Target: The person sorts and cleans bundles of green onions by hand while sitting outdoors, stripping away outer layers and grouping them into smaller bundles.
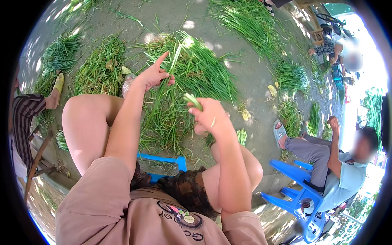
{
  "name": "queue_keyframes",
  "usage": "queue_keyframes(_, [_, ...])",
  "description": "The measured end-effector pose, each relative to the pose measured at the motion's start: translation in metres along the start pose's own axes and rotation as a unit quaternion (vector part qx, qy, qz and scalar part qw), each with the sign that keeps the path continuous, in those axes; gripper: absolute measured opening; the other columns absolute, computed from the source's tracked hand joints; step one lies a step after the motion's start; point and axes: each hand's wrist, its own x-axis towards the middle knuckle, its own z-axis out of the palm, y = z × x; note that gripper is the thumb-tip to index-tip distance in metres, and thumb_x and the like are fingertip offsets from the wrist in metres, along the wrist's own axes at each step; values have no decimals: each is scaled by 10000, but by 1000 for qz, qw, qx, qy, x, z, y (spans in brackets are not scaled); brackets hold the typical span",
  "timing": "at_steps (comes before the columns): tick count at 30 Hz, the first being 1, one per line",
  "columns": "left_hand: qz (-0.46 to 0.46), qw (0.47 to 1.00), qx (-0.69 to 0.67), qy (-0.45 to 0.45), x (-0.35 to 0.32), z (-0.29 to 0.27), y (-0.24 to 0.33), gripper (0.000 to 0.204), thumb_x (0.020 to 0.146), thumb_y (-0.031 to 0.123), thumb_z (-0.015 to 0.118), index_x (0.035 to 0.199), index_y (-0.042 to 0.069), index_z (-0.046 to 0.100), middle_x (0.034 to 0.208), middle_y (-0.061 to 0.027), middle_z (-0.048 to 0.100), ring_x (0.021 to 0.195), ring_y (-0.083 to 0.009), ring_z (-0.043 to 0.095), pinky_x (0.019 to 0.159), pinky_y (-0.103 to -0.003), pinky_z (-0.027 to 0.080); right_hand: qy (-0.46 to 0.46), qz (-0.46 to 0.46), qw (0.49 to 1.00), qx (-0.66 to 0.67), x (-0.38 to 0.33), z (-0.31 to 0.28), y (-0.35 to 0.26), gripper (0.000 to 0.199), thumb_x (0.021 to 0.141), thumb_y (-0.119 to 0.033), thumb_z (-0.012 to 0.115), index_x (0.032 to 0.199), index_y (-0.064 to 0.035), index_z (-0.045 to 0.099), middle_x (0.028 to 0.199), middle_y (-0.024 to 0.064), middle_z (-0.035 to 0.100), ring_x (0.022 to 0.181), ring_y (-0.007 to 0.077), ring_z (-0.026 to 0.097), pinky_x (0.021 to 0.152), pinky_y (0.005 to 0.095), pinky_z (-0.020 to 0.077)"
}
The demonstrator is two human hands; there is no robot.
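Note:
My left hand (pixel 153 76) is closed on a few long green chives (pixel 176 57), its index finger stretched out and the stalks standing up beside it. Lower and to the right, my right hand (pixel 210 114) is wrapped round a small bunch of chives (pixel 192 101); its pale ends poke out past the fingers. Beyond both hands spreads a large heap of chives (pixel 208 71) on the ground. Looser, tangled green leaves (pixel 167 128) lie below my left hand, between my knees.
Further piles of chives (pixel 102 67) lie to the left, and another (pixel 253 30) at the far right. Part of a blue plastic stool (pixel 181 164) shows between my legs. A person on a blue chair (pixel 292 171) sits at right; a striped trouser leg (pixel 26 118) is at left.

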Motion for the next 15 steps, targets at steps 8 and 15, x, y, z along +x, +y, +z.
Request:
queue_keyframes(8, [75,992,102,15,-57,34,36,917,827,-114,518,1524,286,76,865,-135,687,803,-169,680,679,-265,510,87,51,977,186,-9,-39,-23,256,908,-247,627,974,-9,695,584,11,556,491,105,512,537,271,483])
queue_keyframes(15, [117,981,152,-27,-87,74,30,915,811,-121,550,1525,267,129,805,-97,675,789,-125,645,708,-257,494,176,75,953,236,4,-21,-19,413,852,-394,688,982,-2,699,531,10,475,404,124,484,394,284,414])
